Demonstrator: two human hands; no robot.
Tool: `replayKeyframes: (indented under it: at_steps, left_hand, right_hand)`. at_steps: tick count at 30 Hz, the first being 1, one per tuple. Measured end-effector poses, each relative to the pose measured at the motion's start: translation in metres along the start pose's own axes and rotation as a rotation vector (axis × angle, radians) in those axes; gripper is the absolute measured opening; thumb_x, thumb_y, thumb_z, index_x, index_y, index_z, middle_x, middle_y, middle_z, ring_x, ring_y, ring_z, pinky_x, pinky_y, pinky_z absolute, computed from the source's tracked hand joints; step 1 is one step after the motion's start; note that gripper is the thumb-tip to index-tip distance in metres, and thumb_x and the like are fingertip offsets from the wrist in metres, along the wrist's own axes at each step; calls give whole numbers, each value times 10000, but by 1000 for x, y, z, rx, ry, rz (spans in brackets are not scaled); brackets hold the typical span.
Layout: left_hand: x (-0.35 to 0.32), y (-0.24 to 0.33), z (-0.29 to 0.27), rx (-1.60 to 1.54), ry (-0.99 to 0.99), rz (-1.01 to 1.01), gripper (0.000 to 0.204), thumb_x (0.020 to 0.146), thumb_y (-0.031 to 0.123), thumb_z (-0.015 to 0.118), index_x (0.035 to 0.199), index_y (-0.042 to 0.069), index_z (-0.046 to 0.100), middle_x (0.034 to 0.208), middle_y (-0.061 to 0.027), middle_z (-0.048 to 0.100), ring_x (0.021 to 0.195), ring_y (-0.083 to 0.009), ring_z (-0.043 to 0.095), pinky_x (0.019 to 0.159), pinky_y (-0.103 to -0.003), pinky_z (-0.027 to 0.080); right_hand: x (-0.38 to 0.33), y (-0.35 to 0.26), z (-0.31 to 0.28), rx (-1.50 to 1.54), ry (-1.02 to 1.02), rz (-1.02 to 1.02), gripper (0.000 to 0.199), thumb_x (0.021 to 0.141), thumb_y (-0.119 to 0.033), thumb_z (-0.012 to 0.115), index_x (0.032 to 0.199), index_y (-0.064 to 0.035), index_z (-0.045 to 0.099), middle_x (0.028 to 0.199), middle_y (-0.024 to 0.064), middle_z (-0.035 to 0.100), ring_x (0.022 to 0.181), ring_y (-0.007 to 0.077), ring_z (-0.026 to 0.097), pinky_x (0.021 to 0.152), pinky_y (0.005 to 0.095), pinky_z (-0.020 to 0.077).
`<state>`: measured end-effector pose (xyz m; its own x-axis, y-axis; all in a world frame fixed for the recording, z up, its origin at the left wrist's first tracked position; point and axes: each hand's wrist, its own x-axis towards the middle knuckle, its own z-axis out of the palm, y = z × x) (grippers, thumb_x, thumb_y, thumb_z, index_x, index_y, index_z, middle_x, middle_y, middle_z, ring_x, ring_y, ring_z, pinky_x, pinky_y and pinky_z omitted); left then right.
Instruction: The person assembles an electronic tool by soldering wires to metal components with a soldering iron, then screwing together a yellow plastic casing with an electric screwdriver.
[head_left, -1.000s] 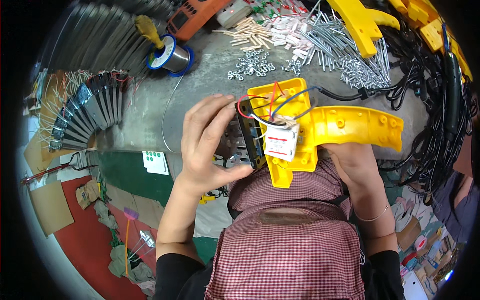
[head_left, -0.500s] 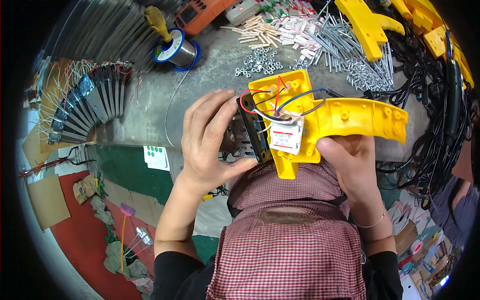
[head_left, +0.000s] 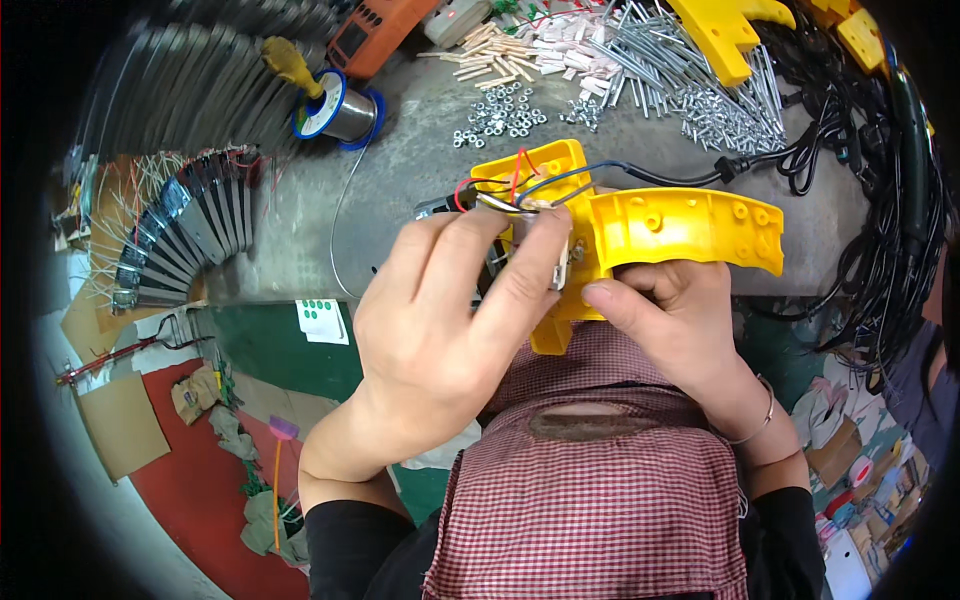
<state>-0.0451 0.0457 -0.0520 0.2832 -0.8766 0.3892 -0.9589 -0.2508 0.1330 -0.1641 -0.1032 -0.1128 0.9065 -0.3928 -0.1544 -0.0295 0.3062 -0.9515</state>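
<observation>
My right hand point(head_left: 675, 310) grips a yellow plastic housing half point(head_left: 690, 230) from below its curved handle, the thumb on the near edge. The ribbed inside of the housing faces up. My left hand point(head_left: 450, 300) reaches over the left part of the housing, fingers closed around a small white box-shaped module point(head_left: 562, 268), which is tilted and mostly hidden. Red, black, white and blue wires rise beside the fingertips. A dark cord point(head_left: 670, 174) runs from the housing to the right. Left of the fingers, a black part point(head_left: 438, 206) shows partly behind the hand.
On the grey bench point(head_left: 290, 230) lie hex nuts point(head_left: 500, 115), screws point(head_left: 730, 120), long metal rods point(head_left: 640, 60) and wooden sticks point(head_left: 490, 55). A solder spool point(head_left: 345, 110) stands left of them, near stacked dark metal plates point(head_left: 180, 90). Bundled black cables point(head_left: 880, 270) hang at right.
My left hand has moved right from the black plate onto the white module, which has tilted up on edge. My right hand still holds the housing, which has shifted slightly left.
</observation>
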Motion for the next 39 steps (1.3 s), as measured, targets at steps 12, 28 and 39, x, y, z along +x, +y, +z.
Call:
replayKeyframes:
  at_steps: [12,28,39]
  left_hand:
    - [-11,4,18,99,7,-30,561,584,89,812,1135,103,709,903,-60,559,792,-235,503,727,-359,422]
    - [-19,-2,39,92,162,7,574,533,39,755,1102,101,718,862,-49,528,809,-248,499,718,-363,415]
    - [-37,-22,28,7,1,97,636,793,525,696,1194,35,636,1268,-166,585,1199,-394,527,970,-485,461]
  right_hand:
    - [6,24,-2,-50,18,-194,320,841,-75,737,1125,40,645,1007,99,699,869,170,700,730,303,587]
    - [8,24,11,17,104,-131,322,818,-75,756,1094,44,643,1005,94,691,855,159,693,722,297,580]
    - [15,5,20,171,154,-2,259,835,-29,733,1071,27,643,975,60,692,838,120,669,723,278,555]
